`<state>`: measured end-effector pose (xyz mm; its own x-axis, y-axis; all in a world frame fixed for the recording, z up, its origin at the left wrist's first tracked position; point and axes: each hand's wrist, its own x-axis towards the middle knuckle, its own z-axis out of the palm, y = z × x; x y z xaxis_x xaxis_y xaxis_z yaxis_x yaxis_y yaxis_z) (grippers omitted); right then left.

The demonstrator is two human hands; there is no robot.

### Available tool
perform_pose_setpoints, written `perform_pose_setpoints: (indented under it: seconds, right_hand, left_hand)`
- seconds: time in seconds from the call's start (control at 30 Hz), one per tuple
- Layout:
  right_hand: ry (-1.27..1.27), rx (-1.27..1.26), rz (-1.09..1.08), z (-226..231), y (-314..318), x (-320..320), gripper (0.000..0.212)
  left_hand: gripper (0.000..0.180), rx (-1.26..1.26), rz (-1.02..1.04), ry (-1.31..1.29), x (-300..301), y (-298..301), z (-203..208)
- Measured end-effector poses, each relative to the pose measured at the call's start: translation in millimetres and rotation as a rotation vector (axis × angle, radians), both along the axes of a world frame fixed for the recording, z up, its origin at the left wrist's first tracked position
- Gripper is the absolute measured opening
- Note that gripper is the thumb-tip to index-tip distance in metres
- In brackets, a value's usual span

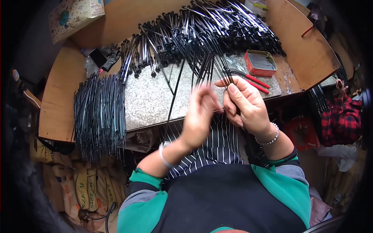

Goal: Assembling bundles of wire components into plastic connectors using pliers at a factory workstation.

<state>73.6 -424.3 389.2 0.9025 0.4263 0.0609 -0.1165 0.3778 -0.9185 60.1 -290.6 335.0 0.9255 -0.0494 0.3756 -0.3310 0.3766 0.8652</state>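
Observation:
My right hand [246, 101] is closed, thumb and fingers pinching the near ends of several thin black rods [220, 64] that fan away toward the pile. Beside it on the left, my left hand [200, 116] is raised and smeared by motion, so its fingers do not show clearly. More thin dark rods [176, 87] slant across the worktop just beyond the left hand. Farther back lies a big heap of black and silver rods [182, 33] with black knobbed ends. A pair of red-handled pliers [257, 82] rests just beyond my right hand.
A red tin [261, 64] with small thin metal pieces stands at the right. A thick bundle of dark rods [100, 112] hangs over the front edge at left. Wooden side panels [311, 46] wall the speckled worktop [147, 97]. A phone [98, 57] lies back left.

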Motion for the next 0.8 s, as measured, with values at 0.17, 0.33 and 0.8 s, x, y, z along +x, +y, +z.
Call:
perform_pose_setpoints:
  seconds: [0.17,0.33,0.8]
  right_hand:
    - [-0.041,-0.024,0.099,5.4,-17.9,-0.3,0.03]
    - [-0.103,-0.156,0.115,12.6,-20.0,-12.6,0.032]
    - [0.085,0.038,0.139,26.4,-45.9,-18.2,0.039]
  left_hand:
    - [0.033,0.485,0.361,-0.884,-19.2,17.2,-22.3]
    - [0.113,0.637,0.48,-0.529,61.8,37.3,57.4]
    - [0.093,0.513,0.834,-0.991,69.4,35.9,5.8]
